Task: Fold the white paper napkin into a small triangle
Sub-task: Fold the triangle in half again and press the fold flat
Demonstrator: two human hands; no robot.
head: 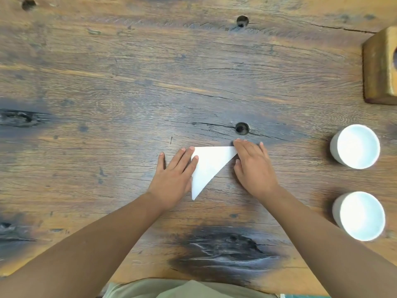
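Both hands flat, palms down, nothing pinched or gripped. Left hand (175, 176) has fingers spread & straight, lying along the left edge of the napkin (209, 166); index & middle fingertips overlap the paper near its upper-left corner, thumb out to the side on bare wood. Right hand (253, 166) also opened out flat, fingers together, pressing on the napkin's upper-right tip; most of that hand rests on the table (129, 82) just beside the paper.

Napkin sits mid-table, close to the person, btwn the two hands. It's a white triangle: straight top edge, straight left edge, long slanted edge running from top right down to a sharp point at the bottom. Lies flat, smooth, matte, crisp edges.

Table is rough old wood, heavy grain, cracks, dark scorched-looking patches, round knot holes; one knot hole (242, 128) just above the right hand's fingertips.

Off to the right, well apart from the napkin: two white round cups (355, 146), (359, 215), smooth, glossy-ish, open side up, one nearer the person than the other. Far right edge, a chunky wooden block (380, 67), partly cut off by frame.
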